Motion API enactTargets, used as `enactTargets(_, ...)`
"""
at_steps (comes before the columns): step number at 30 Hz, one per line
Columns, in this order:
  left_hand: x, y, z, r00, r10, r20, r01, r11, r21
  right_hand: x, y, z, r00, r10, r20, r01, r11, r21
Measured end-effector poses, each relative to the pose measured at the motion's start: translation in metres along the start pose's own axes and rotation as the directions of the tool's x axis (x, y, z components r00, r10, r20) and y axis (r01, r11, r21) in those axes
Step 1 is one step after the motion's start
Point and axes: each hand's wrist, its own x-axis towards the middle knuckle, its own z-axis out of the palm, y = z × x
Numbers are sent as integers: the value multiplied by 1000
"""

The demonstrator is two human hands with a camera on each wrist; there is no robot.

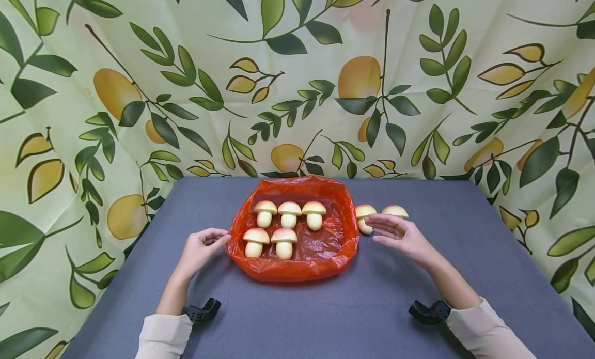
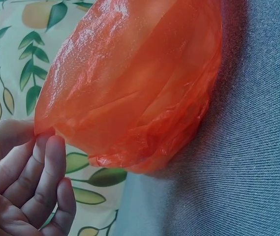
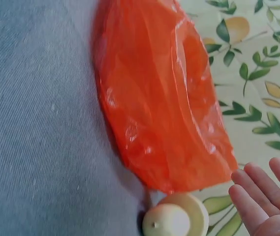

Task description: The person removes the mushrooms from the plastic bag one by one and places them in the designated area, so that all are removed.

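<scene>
a thin, glossy red plastic bag (image 1: 293,271) with a wide mouth and a turned-out rim sits on the grey-blue fabric-covered tabletop (image 1: 302,323), midway between its left and right edges and closer to the far edge than to the near one. the left hand (image 1: 202,248) grasps the bag's rim on the side facing the tabletop's left edge, pinching the thin plastic between thumb and fingertips. five toy-like mushrooms with thick cream stems and rounded pale yellow caps blushed with red lie inside the bag: a far row of three, made up of a left one (image 1: 265,214), a middle one (image 1: 290,214) and a right one (image 1: 314,215), and a near row of two, a left one (image 1: 255,242) and a right one (image 1: 284,243), both toward the bag's left side. two more of the same kind are out on the tabletop on the bag's right: a nearer mushroom (image 1: 364,218) just beside the rim, and a farther mushroom (image 1: 395,211) toward the tabletop's right edge, partly hidden behind the right hand (image 1: 404,237). that hand is released, its fingers extended toward the bag's right rim and overlapping the nearer mushroom in the head view; whether the fingertips touch the rim i cannot tell. both wrists wear a black curved device, the left one (image 1: 203,311) and the right one (image 1: 429,312), beside pale sleeves (image 1: 165,333). past the far edge hangs a cream cloth (image 1: 186,54) printed with green leaves and yellow-orange fruit.
</scene>
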Motion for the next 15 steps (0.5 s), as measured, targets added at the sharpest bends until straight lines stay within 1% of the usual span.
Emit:
enactTargets(8, 0, -1, 0, 1000, -2, -3, 2, 1000, 2, 9, 0, 13, 996, -63, 66, 57, 995, 81)
enactTargets(11, 0, -1, 0, 1000, 5, -5, -5, 1000, 4, 12, -1, 18, 996, -54, 76, 47, 995, 93)
enactTargets(15, 0, -1, 0, 1000, 13, -2, -13, 1000, 10, 17, -4, 25, 997, -13, 77, 6, 996, 85)
